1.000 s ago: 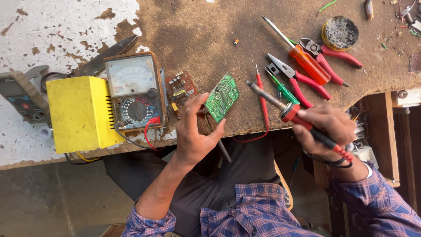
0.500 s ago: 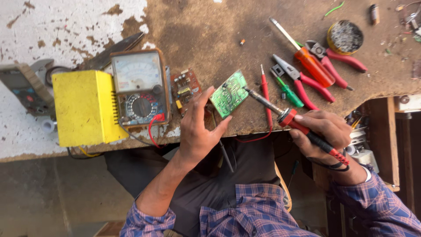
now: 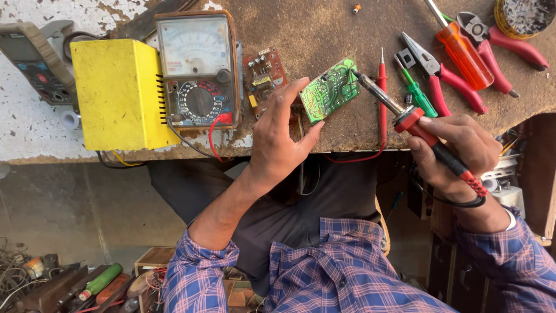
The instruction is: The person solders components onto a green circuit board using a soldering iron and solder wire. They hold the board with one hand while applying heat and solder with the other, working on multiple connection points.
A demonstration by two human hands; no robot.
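At the workbench edge (image 3: 347, 136), just right of the analog multimeter (image 3: 198, 69): left hand (image 3: 278, 139), fingers closed on a green circuit board (image 3: 330, 90), held tilted above the bench. Right of the board: right hand (image 3: 457, 150), wrapped around a red-and-black soldering iron (image 3: 417, 124), tip touching the board's upper right corner. Between multimeter and green board: small brown circuit board (image 3: 263, 75). Left of the multimeter: yellow box (image 3: 119, 95). Further right of the green board: red probe (image 3: 382, 98), green screwdriver (image 3: 420, 95), red-handled pliers (image 3: 446, 75), orange screwdriver (image 3: 463, 52).
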